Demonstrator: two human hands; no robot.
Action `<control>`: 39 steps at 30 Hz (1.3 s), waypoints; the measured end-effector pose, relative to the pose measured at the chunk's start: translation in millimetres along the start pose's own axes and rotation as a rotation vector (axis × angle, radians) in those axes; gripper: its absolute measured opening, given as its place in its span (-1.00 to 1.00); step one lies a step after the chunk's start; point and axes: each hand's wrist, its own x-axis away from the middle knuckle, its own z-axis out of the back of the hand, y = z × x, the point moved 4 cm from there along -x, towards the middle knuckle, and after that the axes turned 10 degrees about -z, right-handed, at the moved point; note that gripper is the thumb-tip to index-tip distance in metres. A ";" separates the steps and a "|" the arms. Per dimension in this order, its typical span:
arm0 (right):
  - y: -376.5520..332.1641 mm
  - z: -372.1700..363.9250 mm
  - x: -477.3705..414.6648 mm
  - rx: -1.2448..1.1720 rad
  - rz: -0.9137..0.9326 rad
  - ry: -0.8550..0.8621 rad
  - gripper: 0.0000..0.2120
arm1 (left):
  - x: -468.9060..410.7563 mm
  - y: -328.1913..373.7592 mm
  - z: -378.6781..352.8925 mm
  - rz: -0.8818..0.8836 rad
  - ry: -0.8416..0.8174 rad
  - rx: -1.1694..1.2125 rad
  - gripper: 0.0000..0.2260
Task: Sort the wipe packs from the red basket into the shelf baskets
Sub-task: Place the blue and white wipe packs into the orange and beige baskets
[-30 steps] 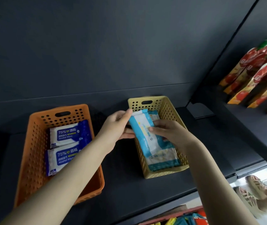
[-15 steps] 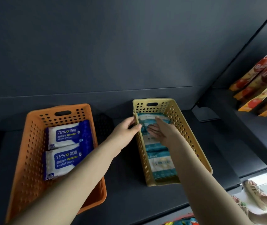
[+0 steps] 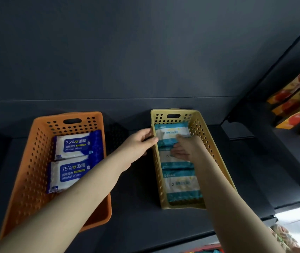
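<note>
A yellow basket (image 3: 202, 132) stands on the dark shelf and holds a row of light blue and white wipe packs. My right hand (image 3: 187, 147) lies flat inside it, fingers straight, pressing on the far pack (image 3: 169, 131). My left hand (image 3: 139, 143) grips the basket's left rim near its far end. A near light blue pack (image 3: 182, 185) lies at the front of the basket. To the left, an orange basket (image 3: 30, 161) holds two dark blue alcohol wipe packs (image 3: 74, 146). The red basket shows only as a sliver at the bottom edge.
The dark shelf (image 3: 132, 207) runs under both baskets, with a dark back wall behind them. Red and yellow juice pouches (image 3: 297, 105) stand on a neighbouring shelf at the right. A shelf lip crosses the lower right corner.
The light blue pack that both hands held above the yellow basket now lies at its far end. My right hand went in flat on the packs; my left moved onto the rim.
</note>
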 end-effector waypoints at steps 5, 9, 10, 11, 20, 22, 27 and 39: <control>-2.2 -4.9 -6.2 -0.027 -0.039 -0.039 -0.72 | 1.3 2.7 -0.1 0.014 0.006 -0.001 -0.66; -8.8 7.3 10.5 0.130 0.039 -0.051 -0.68 | 4.8 7.9 2.0 0.008 0.014 -0.054 -0.71; -11.5 11.7 17.4 0.171 0.087 -0.044 -0.67 | 7.7 11.0 3.2 -0.006 0.018 -0.099 -0.71; -14.8 15.2 27.3 0.209 0.156 -0.034 -0.68 | 11.0 15.0 5.5 -0.024 0.028 -0.150 -0.68; 30.8 26.3 169.3 0.421 0.816 0.337 -0.76 | 113.3 63.9 51.4 -0.327 0.219 -0.425 -0.73; 69.1 16.7 202.2 0.373 0.881 0.365 -0.76 | 155.7 58.4 56.2 -0.392 0.248 -0.387 -0.77; 191.4 -14.9 269.1 0.345 0.863 0.384 -0.77 | 275.8 8.9 60.0 -0.471 0.207 -0.298 -0.80; 465.9 -41.3 284.9 0.434 0.477 0.291 -0.80 | 452.1 -190.2 -3.2 -0.122 -0.065 -0.261 -0.80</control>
